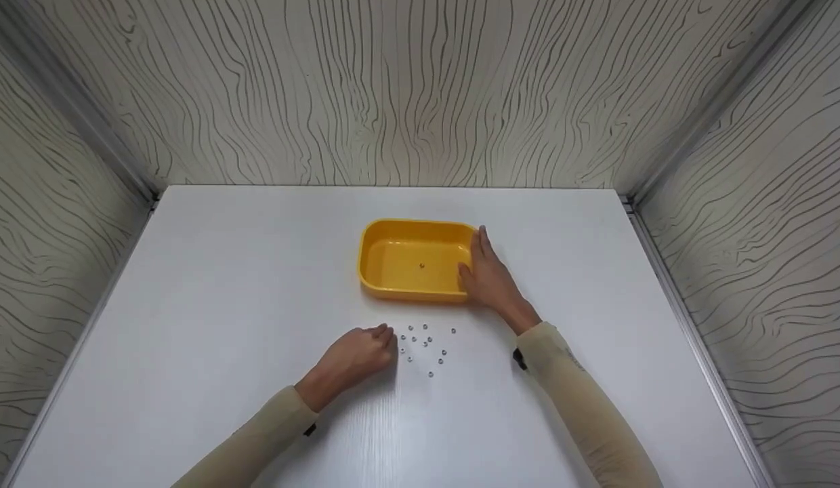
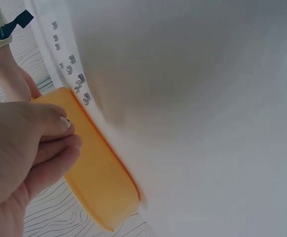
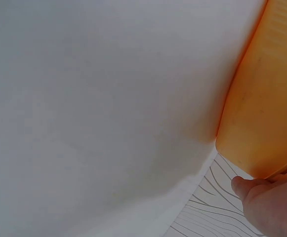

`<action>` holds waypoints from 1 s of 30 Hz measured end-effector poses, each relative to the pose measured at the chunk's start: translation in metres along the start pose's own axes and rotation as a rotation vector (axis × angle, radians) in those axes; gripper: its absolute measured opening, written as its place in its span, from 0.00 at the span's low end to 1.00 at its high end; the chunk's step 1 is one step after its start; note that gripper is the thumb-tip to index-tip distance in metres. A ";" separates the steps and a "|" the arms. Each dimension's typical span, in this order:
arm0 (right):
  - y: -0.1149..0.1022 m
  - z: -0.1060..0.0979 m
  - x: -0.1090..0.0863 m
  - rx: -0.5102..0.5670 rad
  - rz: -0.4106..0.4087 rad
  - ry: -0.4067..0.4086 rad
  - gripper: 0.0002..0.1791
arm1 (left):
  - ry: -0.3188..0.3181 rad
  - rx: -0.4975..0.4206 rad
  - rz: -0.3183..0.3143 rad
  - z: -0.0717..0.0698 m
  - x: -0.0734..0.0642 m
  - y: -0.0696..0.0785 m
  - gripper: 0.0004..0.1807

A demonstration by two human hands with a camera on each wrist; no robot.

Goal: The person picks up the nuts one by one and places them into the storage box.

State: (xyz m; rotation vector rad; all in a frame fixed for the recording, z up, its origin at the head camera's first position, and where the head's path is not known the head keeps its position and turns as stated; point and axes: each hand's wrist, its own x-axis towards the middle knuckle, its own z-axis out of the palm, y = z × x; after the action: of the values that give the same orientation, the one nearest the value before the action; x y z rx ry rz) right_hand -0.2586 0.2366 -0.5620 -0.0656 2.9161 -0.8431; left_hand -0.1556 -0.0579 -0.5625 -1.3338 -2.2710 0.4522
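Near the centre of the head frame, a yellow tray (image 1: pixel 393 268) is being gripped at its right end by the right hand (image 1: pixel 491 279), its long axis being held left to right. Below the tray's left half, the left hand (image 1: pixel 357 352) is being held with fingertips closed; a glinting piece (image 2: pixel 65 122) is apparently being pinched there. The loose metallic pieces (image 1: pixel 430 339) are being approached most closely by that hand, just to its right; the tray is lying above, toward the upper right.

Beneath the right hand (image 1: pixel 491 278), one end of the box (image 1: pixel 413 295) is covered; in the left hand (image 1: pixel 358 352), the pinched bit (image 2: pixel 65 122) (too small to be identified) is partly hidden.
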 end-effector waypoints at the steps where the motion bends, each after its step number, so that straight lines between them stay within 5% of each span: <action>1: 0.000 0.000 0.000 -0.002 0.005 0.000 0.45 | 0.003 0.002 0.002 -0.001 0.001 -0.001 0.07; 18: -0.003 -0.002 -0.002 0.031 0.029 -0.020 0.45 | 0.036 -0.211 -0.063 -0.008 0.011 -0.014 0.14; 26: 0.000 -0.002 -0.001 0.007 -0.008 -0.010 0.45 | -0.039 -0.626 -0.192 -0.013 0.020 -0.023 0.16; 30: 0.001 -0.002 -0.001 -0.003 -0.006 -0.009 0.45 | 0.005 -0.838 -0.261 -0.013 0.025 -0.027 0.15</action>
State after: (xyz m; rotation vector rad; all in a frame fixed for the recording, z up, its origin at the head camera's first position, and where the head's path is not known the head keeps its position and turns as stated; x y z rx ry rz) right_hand -0.2582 0.2382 -0.5609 -0.0782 2.9105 -0.8375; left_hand -0.1790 -0.0481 -0.5321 -1.3194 -2.6894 -0.6662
